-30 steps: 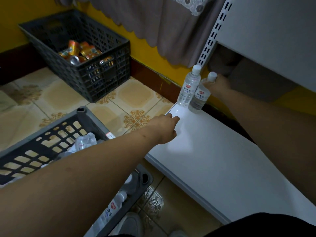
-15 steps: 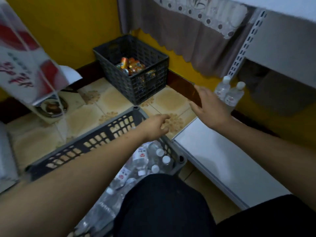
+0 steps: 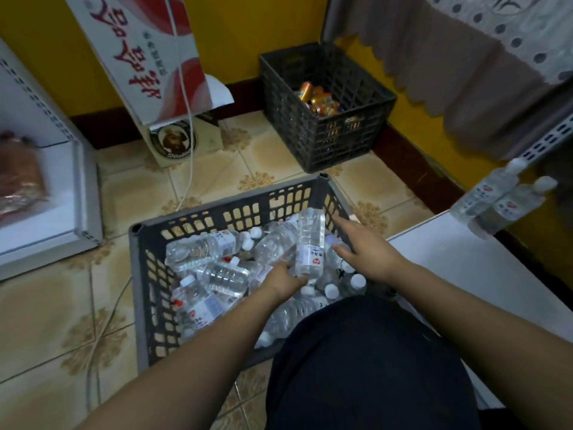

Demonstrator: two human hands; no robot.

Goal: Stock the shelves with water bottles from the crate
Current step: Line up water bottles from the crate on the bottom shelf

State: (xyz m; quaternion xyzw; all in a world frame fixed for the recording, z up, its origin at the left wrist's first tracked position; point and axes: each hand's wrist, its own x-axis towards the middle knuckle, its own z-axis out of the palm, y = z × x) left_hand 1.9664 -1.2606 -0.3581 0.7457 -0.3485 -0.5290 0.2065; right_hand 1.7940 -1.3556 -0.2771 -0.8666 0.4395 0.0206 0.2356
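Observation:
A grey plastic crate (image 3: pixel 139 274) on the floor holds several clear water bottles lying in a heap. My left hand (image 3: pixel 280 282) grips one water bottle (image 3: pixel 310 243) near its cap end, the bottle pointing away from me. My right hand (image 3: pixel 366 249) hovers over the crate's right side with fingers spread and holds nothing. Two water bottles (image 3: pixel 496 200) stand at the far left corner of the white shelf (image 3: pixel 465 274) on my right.
A dark crate (image 3: pixel 325 119) with orange cans stands by the yellow wall. A red-and-white carton (image 3: pixel 148 57) leans on the wall, with a white cable hanging over it. Another white shelf (image 3: pixel 46 212) is at the left. My dark-trousered knee (image 3: pixel 356 367) overlaps the crate's near edge.
My view swung from the shelf down to the crate. Both hands left the shelf and reached into the crate; my left hand took hold of a bottle.

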